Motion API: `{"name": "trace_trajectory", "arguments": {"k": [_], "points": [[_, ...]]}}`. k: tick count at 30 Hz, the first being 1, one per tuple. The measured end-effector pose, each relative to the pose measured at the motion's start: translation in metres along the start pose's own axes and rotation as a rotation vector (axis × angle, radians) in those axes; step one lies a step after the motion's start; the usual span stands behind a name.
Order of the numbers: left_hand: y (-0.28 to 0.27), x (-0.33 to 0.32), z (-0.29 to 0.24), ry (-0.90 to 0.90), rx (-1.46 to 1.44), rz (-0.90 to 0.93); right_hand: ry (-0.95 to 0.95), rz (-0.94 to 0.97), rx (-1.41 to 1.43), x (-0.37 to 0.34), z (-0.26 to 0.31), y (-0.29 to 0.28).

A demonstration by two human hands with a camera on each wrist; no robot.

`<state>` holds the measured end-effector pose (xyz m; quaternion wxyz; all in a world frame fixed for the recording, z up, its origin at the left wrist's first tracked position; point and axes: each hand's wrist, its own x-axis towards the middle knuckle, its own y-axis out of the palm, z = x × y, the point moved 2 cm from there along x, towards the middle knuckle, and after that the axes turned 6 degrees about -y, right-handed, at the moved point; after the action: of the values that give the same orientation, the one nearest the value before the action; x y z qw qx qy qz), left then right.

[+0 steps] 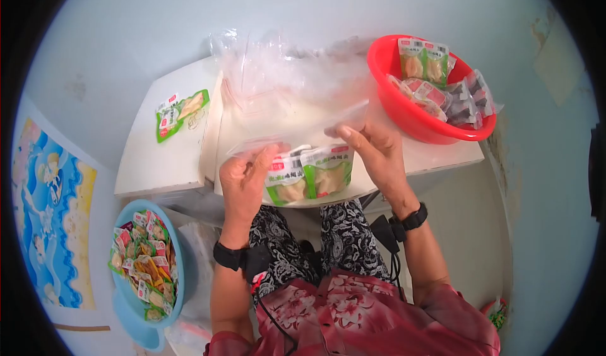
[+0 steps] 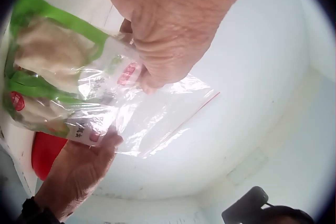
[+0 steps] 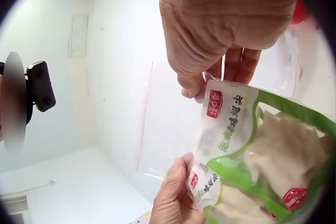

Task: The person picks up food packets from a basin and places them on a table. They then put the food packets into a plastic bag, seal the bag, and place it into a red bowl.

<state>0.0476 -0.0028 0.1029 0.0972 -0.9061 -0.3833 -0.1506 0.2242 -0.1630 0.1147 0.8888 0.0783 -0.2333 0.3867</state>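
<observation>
Between both hands, close over the table's front edge, is a clear zip bag [image 1: 315, 134] with two green-and-white food packets inside. Pale pieces show through the windows of the left packet [image 1: 287, 185] and the right packet [image 1: 329, 174]. The left hand [image 1: 243, 176] pinches the bag's left side near the packet tops, thumb uppermost. On the other side, the right hand [image 1: 380, 156] grips the bag with thumb and fingers. A red zip line runs along the bag's free end [image 2: 184, 121] in the left wrist view, beyond the packets' printed tops [image 3: 231, 106] seen in the right wrist view.
One similar packet [image 1: 180, 115] lies on the white table [image 1: 142, 160] at left. Clear plastic bags [image 1: 271, 72] are heaped at the back. A red basin [image 1: 410, 125] at right holds bagged packets. Lower left, a blue basin [image 1: 180, 280] contains many colourful packets.
</observation>
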Motion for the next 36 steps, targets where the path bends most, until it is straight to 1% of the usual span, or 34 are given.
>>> {"name": "trace_trajectory", "arguments": {"k": [1,4,7,8,10,11,13,14,16,17,19,21,23,27,29,32,34,35,36], "points": [[0.000,0.001,-0.002,-0.003,0.003,-0.003,0.010,0.001,-0.028,0.001,0.003,-0.001],[-0.001,0.022,-0.015,0.021,0.011,-0.007,-0.085,-0.020,0.020,0.020,0.004,0.000],[-0.002,0.030,-0.019,0.023,0.064,-0.027,-0.139,-0.027,-0.044,0.027,0.013,0.001],[-0.002,0.025,-0.017,-0.009,0.060,-0.032,-0.129,0.001,-0.097,0.025,0.012,0.000],[-0.005,0.008,-0.009,0.167,0.131,0.022,-0.098,0.060,-0.201,0.004,0.004,-0.009],[-0.007,-0.005,-0.003,0.247,0.165,0.051,-0.177,0.123,-0.208,-0.005,0.002,-0.013],[-0.009,-0.039,0.015,0.172,0.132,0.149,-0.313,0.247,-0.222,-0.031,-0.003,-0.022],[-0.009,-0.054,0.023,0.129,0.114,0.198,-0.289,0.292,-0.195,-0.047,-0.010,-0.026],[-0.011,-0.071,0.035,0.201,0.201,0.251,-0.248,0.380,-0.137,-0.073,-0.024,-0.029],[-0.012,-0.077,0.039,0.239,0.245,0.278,-0.245,0.384,-0.173,-0.081,-0.026,-0.030],[-0.011,-0.083,0.043,0.235,0.272,0.263,-0.241,0.394,-0.248,-0.091,-0.028,-0.032],[-0.011,-0.085,0.044,0.223,0.295,0.244,-0.233,0.372,-0.240,-0.091,-0.024,-0.032],[-0.012,-0.086,0.043,0.109,0.210,0.182,-0.209,0.345,-0.196,-0.087,-0.019,-0.028],[-0.011,-0.085,0.043,-0.103,0.069,0.041,0.029,0.178,-0.114,-0.084,-0.025,-0.017],[-0.003,-0.084,0.043,-0.100,0.035,-0.075,0.128,0.095,-0.077,-0.079,-0.024,-0.010],[0.003,-0.080,0.049,-0.144,0.000,-0.182,0.138,0.034,-0.169,-0.078,-0.036,-0.005],[0.005,-0.077,0.055,-0.178,-0.004,-0.227,0.094,-0.054,-0.269,-0.077,-0.042,0.001],[0.005,-0.075,0.059,-0.177,0.039,-0.239,0.072,-0.098,-0.320,-0.076,-0.045,0.004],[0.006,-0.074,0.063,-0.176,0.082,-0.251,-0.011,-0.104,-0.437,-0.075,-0.046,0.006]]}}
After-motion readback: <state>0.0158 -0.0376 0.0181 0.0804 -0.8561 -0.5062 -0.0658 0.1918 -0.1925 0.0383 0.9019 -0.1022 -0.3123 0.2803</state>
